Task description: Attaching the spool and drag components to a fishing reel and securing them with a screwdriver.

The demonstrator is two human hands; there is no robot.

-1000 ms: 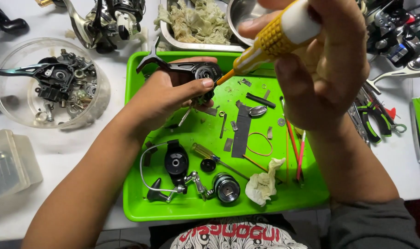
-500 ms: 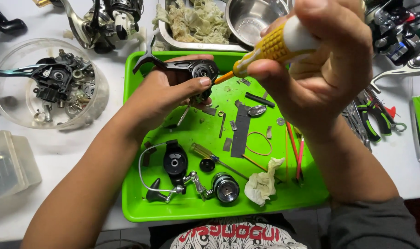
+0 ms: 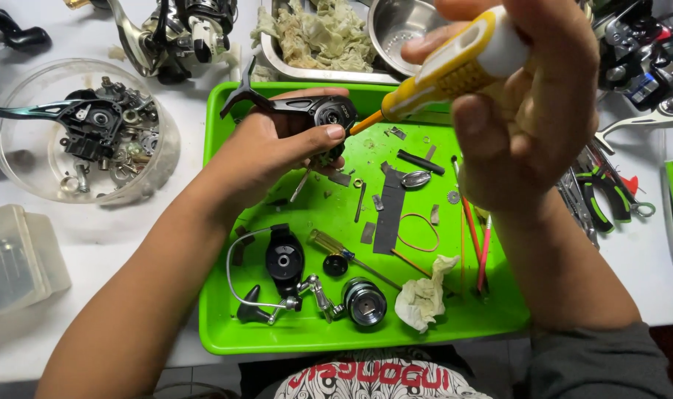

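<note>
Screwdriver [image 3: 454,63] with a yellow handle is sitting in my right hand [image 3: 525,111], my fingers closing tight around it, its orange tip touching the black reel body [image 3: 310,111]. I am gripping that reel body in my left hand [image 3: 266,151], holding it above the far edge of the green tray [image 3: 277,336]. Below my hands, a spool [image 3: 366,301], a wire bail arm [image 3: 259,288], a crumpled rag [image 3: 423,295] and a small screwdriver [image 3: 336,251] are lying in the tray. A clear bowl of parts [image 3: 77,133] is standing to the left.
</note>
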